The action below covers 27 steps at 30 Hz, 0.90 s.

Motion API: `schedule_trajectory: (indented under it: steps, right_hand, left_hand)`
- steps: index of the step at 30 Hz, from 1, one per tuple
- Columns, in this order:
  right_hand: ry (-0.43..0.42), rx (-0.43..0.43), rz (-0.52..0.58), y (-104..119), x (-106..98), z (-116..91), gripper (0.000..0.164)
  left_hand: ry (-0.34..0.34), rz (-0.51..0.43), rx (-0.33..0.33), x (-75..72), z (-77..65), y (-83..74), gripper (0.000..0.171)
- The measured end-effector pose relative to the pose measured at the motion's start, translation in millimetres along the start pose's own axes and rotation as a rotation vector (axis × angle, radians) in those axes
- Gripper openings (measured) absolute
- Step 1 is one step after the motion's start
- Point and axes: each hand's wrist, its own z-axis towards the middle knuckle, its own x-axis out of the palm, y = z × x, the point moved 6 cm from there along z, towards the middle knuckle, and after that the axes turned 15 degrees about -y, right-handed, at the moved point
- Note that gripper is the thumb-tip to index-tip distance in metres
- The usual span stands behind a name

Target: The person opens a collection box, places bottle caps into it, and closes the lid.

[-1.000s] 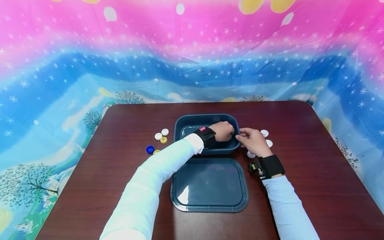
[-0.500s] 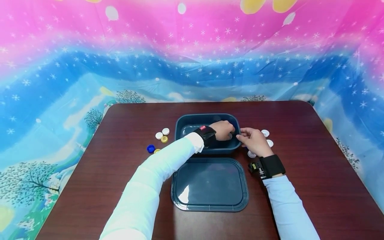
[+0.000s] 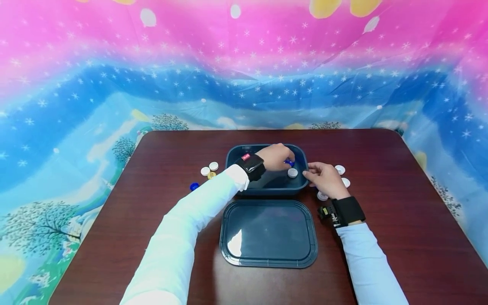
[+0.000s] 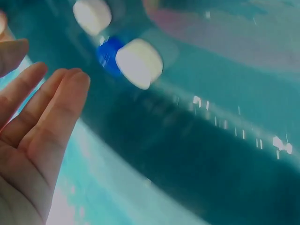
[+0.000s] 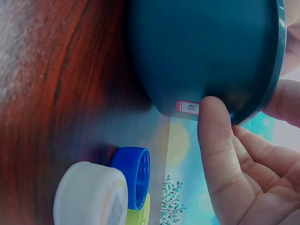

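My left hand (image 3: 275, 157) is over the dark blue-grey plastic box (image 3: 267, 191). In the left wrist view its fingers (image 4: 58, 110) are extended and hold nothing. Near those fingertips, a blue bottle cap (image 4: 108, 55) lies between two white bottle caps (image 4: 139, 63) in the box; the view is blurred. The blue cap also shows beside my left thumb in the head view, with a white cap (image 3: 292, 173) just in front. My right hand (image 3: 328, 180) pinches the box's right rim, its thumb (image 5: 214, 122) against the outer wall near a small label (image 5: 188, 107).
The box's flat lid (image 3: 268, 233) lies in front of it. Left of the box are white caps (image 3: 205, 171), a yellow cap (image 3: 211, 175) and a blue one (image 3: 194, 186). More caps (image 3: 340, 169) lie around my right hand, including a yellow-green cap (image 5: 139, 211).
My left hand has lifted and drawn back toward the far left of the box, uncovering a blue cap and a white cap. The right hand keeps its place at the rim.
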Motion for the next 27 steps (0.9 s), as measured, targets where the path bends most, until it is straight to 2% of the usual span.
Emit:
schedule_trajectory:
  steps: [6,10,16,20,27]
  right_hand:
    - [0.013,-0.009,0.003,2.0,0.7,-0.5,0.049]
    - [0.023,-0.012,0.013,2.1,0.9,-1.3,0.051]
    - [0.022,-0.014,-0.009,2.7,0.5,-0.8,0.051]
    - [0.021,-0.017,-0.007,3.1,0.4,-1.4,0.051]
    - [0.016,-0.014,0.015,4.0,1.9,-1.6,0.052]
  left_hand:
    - [-0.054,0.037,-0.01,-37.4,-22.4,9.8,0.028]
    - [-0.1,0.08,-0.034,-64.1,-44.5,20.3,0.029]
    - [-0.202,0.056,-0.164,-100.3,-89.0,55.9,0.03]
    - [-0.228,0.06,-0.278,-110.4,-120.8,86.1,0.031]
    - [-0.254,0.039,-0.431,-103.9,-173.0,129.5,0.029]
